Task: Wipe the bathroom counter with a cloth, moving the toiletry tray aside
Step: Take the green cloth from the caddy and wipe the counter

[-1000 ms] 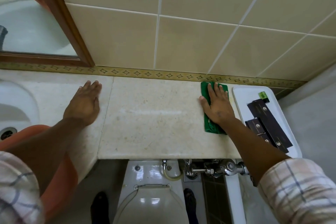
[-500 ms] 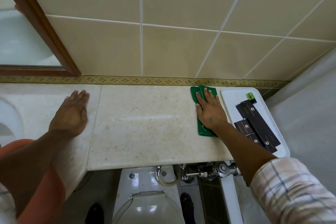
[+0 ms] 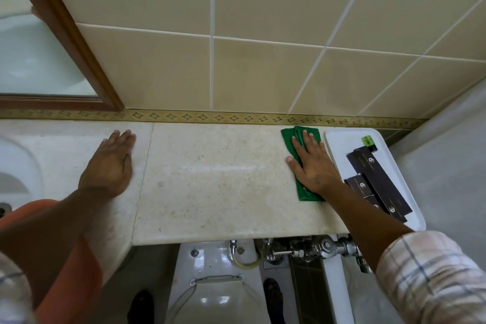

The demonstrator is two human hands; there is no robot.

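Observation:
A folded green cloth (image 3: pixel 289 137) lies on the beige marble counter (image 3: pixel 210 179) near the back wall. My right hand (image 3: pixel 313 166) presses flat on the cloth, fingers spread, covering its middle. Right beside the cloth sits the white toiletry tray (image 3: pixel 339 139) at the counter's right end, holding black boxes (image 3: pixel 373 181) and a small green packet (image 3: pixel 367 141). My left hand (image 3: pixel 109 163) rests flat and open on the counter's left part, holding nothing.
A white sink basin (image 3: pixel 18 171) is set into the counter at far left, with a wood-framed mirror (image 3: pixel 71 42) above it. The tiled wall runs along the back. Below the counter edge are chrome pipes (image 3: pixel 310 247) and a toilet (image 3: pixel 218 292).
My right hand and the cloth have slid slightly toward the back wall beside the tray. The camera view has shifted a little. My left hand stays planted.

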